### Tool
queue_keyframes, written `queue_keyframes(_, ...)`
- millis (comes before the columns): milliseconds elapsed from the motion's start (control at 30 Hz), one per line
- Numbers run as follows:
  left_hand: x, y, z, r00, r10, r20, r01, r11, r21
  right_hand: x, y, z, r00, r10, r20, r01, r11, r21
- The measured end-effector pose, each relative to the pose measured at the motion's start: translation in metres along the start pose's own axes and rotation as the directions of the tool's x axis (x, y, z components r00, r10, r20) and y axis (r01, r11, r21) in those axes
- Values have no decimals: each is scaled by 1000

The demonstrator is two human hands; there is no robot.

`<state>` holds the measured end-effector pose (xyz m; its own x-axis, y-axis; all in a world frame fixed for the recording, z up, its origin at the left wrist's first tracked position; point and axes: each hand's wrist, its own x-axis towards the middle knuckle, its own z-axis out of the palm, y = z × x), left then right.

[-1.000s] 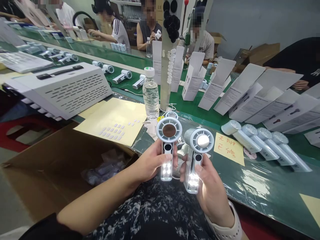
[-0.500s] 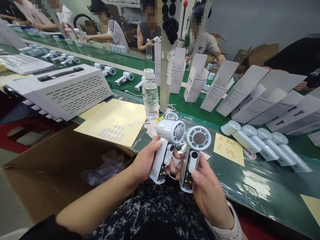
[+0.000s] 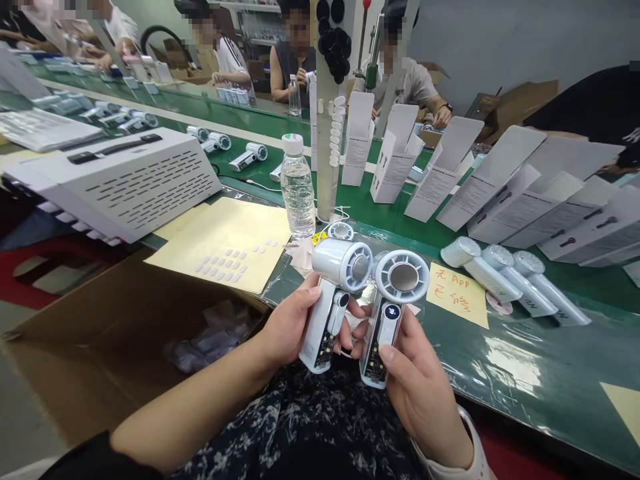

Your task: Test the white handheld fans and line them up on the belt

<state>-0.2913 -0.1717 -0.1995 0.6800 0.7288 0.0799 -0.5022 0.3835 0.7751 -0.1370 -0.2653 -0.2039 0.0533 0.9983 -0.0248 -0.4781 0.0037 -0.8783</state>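
I hold two small white handheld fans upright over my lap, side by side. My left hand (image 3: 290,323) is wrapped round the handle of the left fan (image 3: 333,297), whose round head is turned to the right. My right hand (image 3: 415,380) grips the handle of the right fan (image 3: 390,303), which faces me with a small display lit on its handle. The lamps low on both handles are dark.
A water bottle (image 3: 297,190) and a yellow sheet with small stickers (image 3: 225,240) lie ahead on the green bench (image 3: 525,360). More fans (image 3: 500,273) and open white cartons (image 3: 500,183) sit to the right, a white vented box (image 3: 120,177) left, a cardboard box (image 3: 125,333) beside my lap. Other people work across the line.
The bright lamps on both handles have gone out. The left fan has turned its head to the right, and a small display has lit on the right fan's handle.
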Motion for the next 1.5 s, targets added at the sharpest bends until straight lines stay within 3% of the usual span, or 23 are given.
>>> queue_keyframes(233,-2,-1,1,997,-49,-51,51,998,41,0,-2,2,1000,-29,10,30,999,-26)
queue_keyframes(400,-4,1,4,993,-78,-92,82,995,48,2,-2,4,996,-9,-93,12,999,31)
queue_keyframes(567,-6,2,3,991,-103,-85,108,992,64,6,-2,3,991,57,-120,-46,995,93)
queue_keyframes(800,-8,-1,0,996,-54,-67,63,990,128,7,0,4,958,188,-215,-138,964,226)
queue_keyframes(1033,-7,1,4,988,-19,-155,42,989,145,10,-5,8,966,151,-211,-95,962,256)
queue_keyframes(1167,-6,2,2,988,-129,-84,137,985,100,11,-8,10,974,140,-178,-90,960,264)
queue_keyframes(1267,-6,1,-1,971,-219,-93,225,973,58,10,-9,10,981,147,-129,-108,958,265)
queue_keyframes(1367,-7,2,-3,973,-210,-98,214,977,26,9,-10,11,986,127,-104,-96,961,259)
queue_keyframes(1500,-6,7,-2,980,-197,12,198,978,-66,9,-11,9,987,97,-129,-55,953,297)
